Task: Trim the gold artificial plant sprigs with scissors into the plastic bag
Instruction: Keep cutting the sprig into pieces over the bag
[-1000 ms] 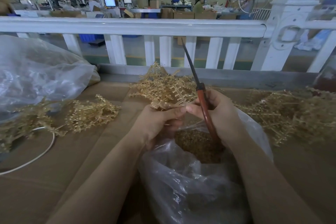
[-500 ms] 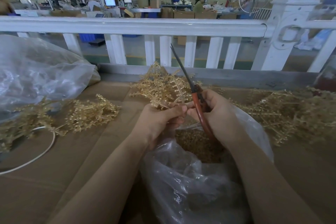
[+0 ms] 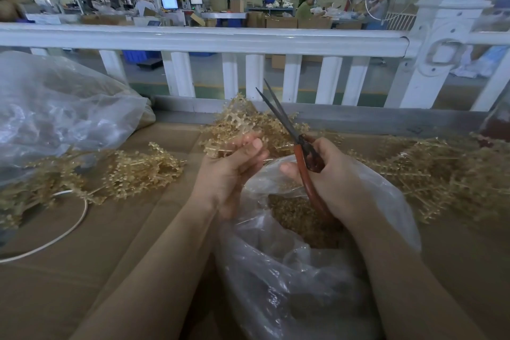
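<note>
Head view: crinkly clear plastic bag (image 3: 289, 284) nearest, mouth open w/ gold bits inside. Left hand (image 3: 231, 171) grip pinches a beaded gold sprig (image 3: 237, 132) above it. Right hand (image 3: 328, 176) grip curled round red-handled scissors (image 3: 298, 152), thin dark blades slightly apart. Loose sprigs (image 3: 132, 171) on brown cardboard worktop (image 3: 82, 257); white railing (image 3: 204, 38) behind.

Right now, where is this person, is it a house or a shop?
Neither, most likely: it looks like a factory workshop. Beyond the white railing stand stacked brown cardboard boxes, lit computer screens and a worker seated at a bench, and heaps of gold plastic plant sprigs lie nearby.
</note>
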### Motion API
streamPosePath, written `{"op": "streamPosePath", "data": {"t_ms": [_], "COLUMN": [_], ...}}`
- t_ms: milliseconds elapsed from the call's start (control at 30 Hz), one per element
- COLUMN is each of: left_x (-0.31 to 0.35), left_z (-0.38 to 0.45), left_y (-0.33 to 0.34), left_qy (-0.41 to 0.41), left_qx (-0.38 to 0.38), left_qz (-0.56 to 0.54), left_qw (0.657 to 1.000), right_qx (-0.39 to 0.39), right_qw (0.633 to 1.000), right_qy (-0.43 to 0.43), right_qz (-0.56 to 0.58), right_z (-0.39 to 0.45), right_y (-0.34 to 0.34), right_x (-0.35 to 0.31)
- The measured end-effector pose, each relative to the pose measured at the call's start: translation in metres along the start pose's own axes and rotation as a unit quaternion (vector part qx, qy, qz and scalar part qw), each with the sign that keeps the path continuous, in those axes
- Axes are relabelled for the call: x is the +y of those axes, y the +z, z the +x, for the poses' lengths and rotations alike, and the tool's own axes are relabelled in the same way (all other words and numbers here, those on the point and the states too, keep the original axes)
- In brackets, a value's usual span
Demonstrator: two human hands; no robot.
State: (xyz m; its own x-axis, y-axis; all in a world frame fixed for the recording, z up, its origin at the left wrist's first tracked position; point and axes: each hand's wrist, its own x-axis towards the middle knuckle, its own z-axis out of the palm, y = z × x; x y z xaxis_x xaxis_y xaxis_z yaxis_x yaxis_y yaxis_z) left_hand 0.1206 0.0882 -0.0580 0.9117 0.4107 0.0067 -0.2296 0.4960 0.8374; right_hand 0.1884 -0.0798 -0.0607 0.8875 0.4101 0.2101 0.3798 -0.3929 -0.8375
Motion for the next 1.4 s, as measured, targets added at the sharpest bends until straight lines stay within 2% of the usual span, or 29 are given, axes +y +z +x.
{"op": "streamPosePath", "data": {"t_ms": [133, 267, 400, 1067, 1400], "left_x": [0.003, 0.002, 0.002, 0.000, 0.002], "left_z": [0.000, -0.001, -0.001, 0.002, -0.001], "left_y": [0.000, 0.001, 0.002, -0.003, 0.000], "left_qy": [0.017, 0.053, 0.097, 0.157, 0.114], "left_qx": [0.027, 0.035, 0.022, -0.014, 0.001], "left_qz": [-0.025, -0.014, -0.005, -0.013, -0.017], "left_qw": [0.999, 0.998, 0.995, 0.987, 0.993], "right_qx": [-0.001, -0.023, -0.013, 0.053, 0.046], "right_qw": [0.994, 0.993, 0.983, 0.969, 0.972], "right_qy": [-0.038, -0.028, -0.062, -0.127, -0.128], "right_qz": [-0.098, -0.108, -0.170, -0.206, -0.191], "right_z": [-0.005, -0.003, -0.003, 0.000, -0.001], "right_y": [-0.004, 0.001, 0.001, 0.001, 0.003], "right_x": [-0.001, 0.003, 0.006, 0.012, 0.012]}}
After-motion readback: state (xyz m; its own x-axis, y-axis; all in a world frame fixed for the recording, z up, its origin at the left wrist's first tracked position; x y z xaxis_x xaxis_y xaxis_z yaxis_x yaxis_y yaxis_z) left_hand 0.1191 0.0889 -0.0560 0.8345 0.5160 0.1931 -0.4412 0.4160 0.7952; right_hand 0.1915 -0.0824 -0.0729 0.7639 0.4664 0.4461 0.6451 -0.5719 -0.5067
